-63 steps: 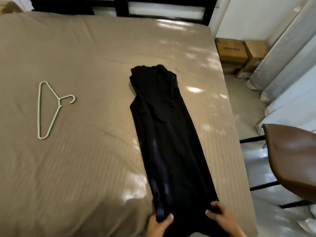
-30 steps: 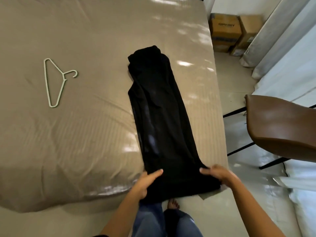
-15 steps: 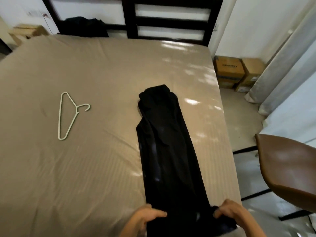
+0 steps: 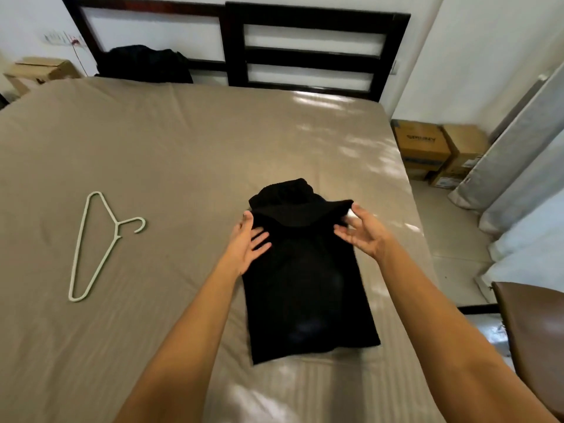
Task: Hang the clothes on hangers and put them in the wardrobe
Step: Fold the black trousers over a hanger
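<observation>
We found the black fabric garment [image 4: 308, 279] lying folded over on itself on the bed with the taupe striped sheet [image 4: 183, 148], right of the bed's middle. Its doubled upper layer ended short of the far end, where a rounded dark portion showed beyond the fold. The person's left hand [image 4: 248, 242] rested on the garment's upper left edge, its fingers [image 4: 261, 239] straight and spread, gripping nothing. The right hand [image 4: 361, 232] was at the upper right corner, its fingers [image 4: 343, 232] likewise extended and spread. We could not tell whether they touched the cloth.

The pale green plastic hanger [image 4: 100, 242] lay flat on the sheet, well apart to the left of the garment, hook pointing toward it.

A heap of dark clothing [image 4: 143, 64] lay against the dark wooden headboard [image 4: 305, 56]. Brown cardboard boxes [image 4: 424, 148] stood on the floor beside the bed's far right corner, next to pale curtains [image 4: 518, 154]. A brown chair seat [image 4: 534, 337] showed at the right edge.
</observation>
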`<control>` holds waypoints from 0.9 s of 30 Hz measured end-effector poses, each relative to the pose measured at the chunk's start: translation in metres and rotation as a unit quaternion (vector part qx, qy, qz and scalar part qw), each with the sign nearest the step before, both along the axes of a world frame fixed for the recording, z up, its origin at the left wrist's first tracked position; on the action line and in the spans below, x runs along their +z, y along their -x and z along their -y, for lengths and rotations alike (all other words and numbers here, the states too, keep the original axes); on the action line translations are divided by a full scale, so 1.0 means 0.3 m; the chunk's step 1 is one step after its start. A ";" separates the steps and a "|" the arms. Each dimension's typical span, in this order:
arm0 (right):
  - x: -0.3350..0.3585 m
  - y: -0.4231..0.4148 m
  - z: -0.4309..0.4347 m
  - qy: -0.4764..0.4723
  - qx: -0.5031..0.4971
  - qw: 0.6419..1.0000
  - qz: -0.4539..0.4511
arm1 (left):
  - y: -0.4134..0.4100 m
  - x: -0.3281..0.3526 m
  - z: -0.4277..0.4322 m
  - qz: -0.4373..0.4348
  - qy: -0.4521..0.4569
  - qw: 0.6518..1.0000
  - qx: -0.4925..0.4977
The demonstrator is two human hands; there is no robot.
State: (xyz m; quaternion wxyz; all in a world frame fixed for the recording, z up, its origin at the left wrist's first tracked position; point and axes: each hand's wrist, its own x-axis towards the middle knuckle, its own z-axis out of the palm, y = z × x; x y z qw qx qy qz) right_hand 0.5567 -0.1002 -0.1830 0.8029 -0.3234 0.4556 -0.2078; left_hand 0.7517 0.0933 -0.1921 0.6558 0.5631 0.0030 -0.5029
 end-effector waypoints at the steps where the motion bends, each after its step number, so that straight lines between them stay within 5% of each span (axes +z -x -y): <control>1: -0.064 -0.001 0.022 0.027 0.022 0.998 -0.058 | -0.016 -0.066 -0.006 0.095 -0.063 0.993 -0.022; 3: -0.182 0.046 0.004 0.122 0.069 0.955 -0.262 | 0.004 -0.211 -0.072 0.232 -0.223 0.945 -0.059; 6: -0.327 0.195 -0.112 0.233 0.189 0.831 -0.468 | 0.118 -0.400 -0.246 0.215 -0.318 0.913 -0.137; 8: -0.398 0.290 -0.186 0.260 0.264 0.797 -0.477 | 0.213 -0.446 -0.329 0.163 -0.283 0.931 -0.164; 14: -0.454 0.398 -0.292 0.285 0.286 0.829 -0.388 | 0.339 -0.495 -0.378 0.183 -0.191 0.935 -0.236; 20: -0.370 0.384 -0.337 0.351 0.148 0.864 -0.330 | 0.346 -0.376 -0.354 0.253 -0.146 0.928 -0.232; 23: -0.256 0.446 -0.334 0.408 0.156 0.816 -0.379 | 0.480 -0.253 -0.358 0.307 -0.174 0.910 -0.218; 27: -0.127 0.659 -0.320 0.373 0.222 0.686 -0.584 | 0.803 -0.180 -0.410 0.252 -0.123 0.923 -0.264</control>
